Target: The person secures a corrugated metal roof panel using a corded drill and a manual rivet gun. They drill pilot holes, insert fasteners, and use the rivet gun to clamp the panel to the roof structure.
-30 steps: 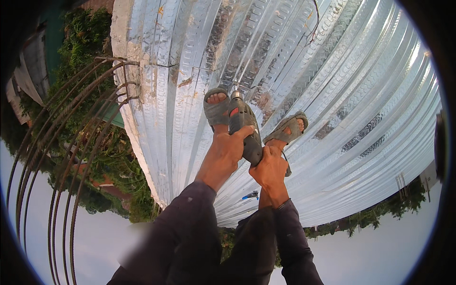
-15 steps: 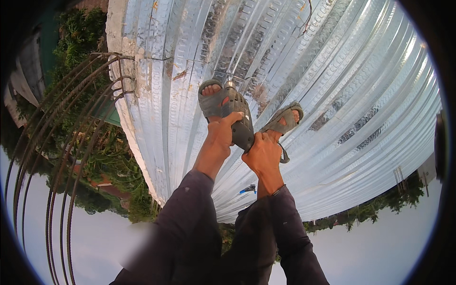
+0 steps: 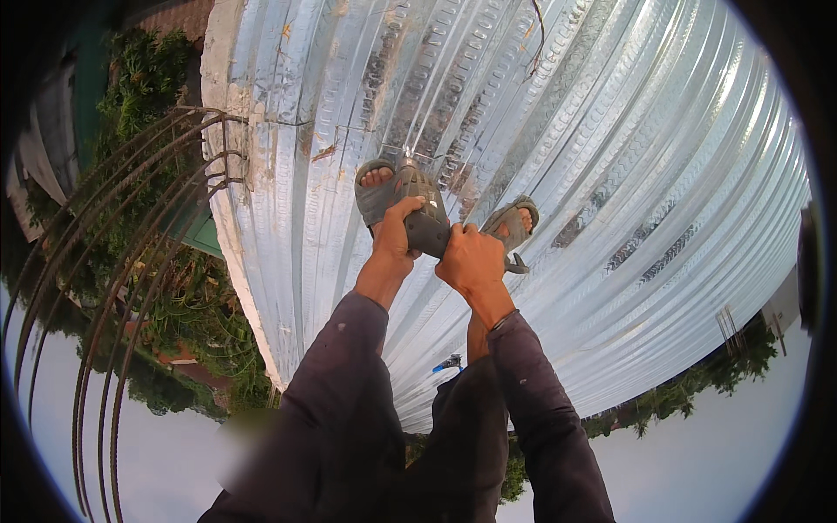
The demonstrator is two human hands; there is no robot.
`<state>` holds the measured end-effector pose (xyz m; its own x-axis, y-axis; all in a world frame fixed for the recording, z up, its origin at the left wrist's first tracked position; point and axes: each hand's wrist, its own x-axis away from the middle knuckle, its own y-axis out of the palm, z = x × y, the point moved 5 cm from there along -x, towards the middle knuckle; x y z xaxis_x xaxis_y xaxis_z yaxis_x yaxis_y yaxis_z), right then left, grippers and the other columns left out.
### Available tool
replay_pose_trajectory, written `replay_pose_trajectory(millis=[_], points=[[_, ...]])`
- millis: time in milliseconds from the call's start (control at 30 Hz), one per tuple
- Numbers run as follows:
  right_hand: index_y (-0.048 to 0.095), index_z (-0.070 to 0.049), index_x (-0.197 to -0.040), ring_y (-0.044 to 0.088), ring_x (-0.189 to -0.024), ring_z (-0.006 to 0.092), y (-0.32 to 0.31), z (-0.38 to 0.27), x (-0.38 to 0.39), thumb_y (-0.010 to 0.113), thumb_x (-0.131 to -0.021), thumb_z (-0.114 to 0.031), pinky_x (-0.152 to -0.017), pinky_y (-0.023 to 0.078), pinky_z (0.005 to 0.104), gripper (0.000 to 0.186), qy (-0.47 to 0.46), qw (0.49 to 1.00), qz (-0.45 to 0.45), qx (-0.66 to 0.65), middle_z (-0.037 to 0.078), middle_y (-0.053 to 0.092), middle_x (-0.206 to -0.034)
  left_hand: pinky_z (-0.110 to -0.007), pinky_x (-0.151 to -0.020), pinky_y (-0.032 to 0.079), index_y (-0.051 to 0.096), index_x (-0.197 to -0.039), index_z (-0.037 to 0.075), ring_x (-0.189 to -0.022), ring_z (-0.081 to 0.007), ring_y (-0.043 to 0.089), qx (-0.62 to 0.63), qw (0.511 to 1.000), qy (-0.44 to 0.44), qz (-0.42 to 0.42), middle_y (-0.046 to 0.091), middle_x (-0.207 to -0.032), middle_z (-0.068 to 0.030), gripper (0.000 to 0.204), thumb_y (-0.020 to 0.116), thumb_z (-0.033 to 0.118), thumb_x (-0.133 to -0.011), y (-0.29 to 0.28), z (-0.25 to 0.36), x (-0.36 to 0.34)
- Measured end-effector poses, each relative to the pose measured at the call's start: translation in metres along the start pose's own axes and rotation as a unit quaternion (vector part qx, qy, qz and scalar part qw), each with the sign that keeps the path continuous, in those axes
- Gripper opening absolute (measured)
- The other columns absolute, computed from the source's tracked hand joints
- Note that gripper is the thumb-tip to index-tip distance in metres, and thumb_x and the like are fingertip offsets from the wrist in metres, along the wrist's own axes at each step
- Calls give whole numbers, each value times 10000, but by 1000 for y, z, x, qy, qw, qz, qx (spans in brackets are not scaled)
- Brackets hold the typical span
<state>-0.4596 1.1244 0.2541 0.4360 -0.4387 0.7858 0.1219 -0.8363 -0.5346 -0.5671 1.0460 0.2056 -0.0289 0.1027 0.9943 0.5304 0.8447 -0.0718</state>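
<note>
Off the surface's left edge, bent steel bars (image 3: 103, 336) curved out & down, w/ green bushes (image 3: 196, 309) behind. A rough concrete strip (image 3: 225, 96) ran along that edge of the ribbed metal sheet (image 3: 610, 322), approx. its full visible length. Next came the left sandal (image 3: 375, 205), foot in it, flat on the sheet nearer the left edge than the right. Left hand (image 3: 390, 244) was closed round the left side of the drill (image 3: 425, 209), thumb over its top; the other fingers were mostly hidden. Drill sat betw. the feet, chuck toward the sheet's far edge; couldn't tell if its tip touched metal. A small blue & black tool (image 3: 449, 363) lay near the sheet's near edge, partly behind the trousers. Right hand (image 3: 475, 261), fingers curled tight, gripped the drill's rear end. Just beside it was the right sandal (image 3: 504, 222), also worn. Farther up, a thin wire (image 3: 538, 39) lay toward the far edge. Trees (image 3: 715, 375) showed past the near right edge.
</note>
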Motion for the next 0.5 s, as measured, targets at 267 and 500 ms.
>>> replay_pose_trajectory(millis=[267,500], points=[[667,44,-1083,707,-784,314,-9,-29,22,746,-689,-156,-708,551,422,449,-105,988,20,113,146,661,-960,-297,-532,406,680,-1054,135,-585,-105,517,43,994,-39,-89,606,-729,35,498,572,603,-924,-44,-17,12],[626,14,-1205,703,-806,353,-44,-14,118,735,-659,-91,-701,576,432,567,6,985,116,-127,162,671,-1023,-383,-823,534,433,-1431,-115,-882,-192,580,4,995,59,-82,604,-1049,-115,456,422,34,-1000,-137,18,-9]])
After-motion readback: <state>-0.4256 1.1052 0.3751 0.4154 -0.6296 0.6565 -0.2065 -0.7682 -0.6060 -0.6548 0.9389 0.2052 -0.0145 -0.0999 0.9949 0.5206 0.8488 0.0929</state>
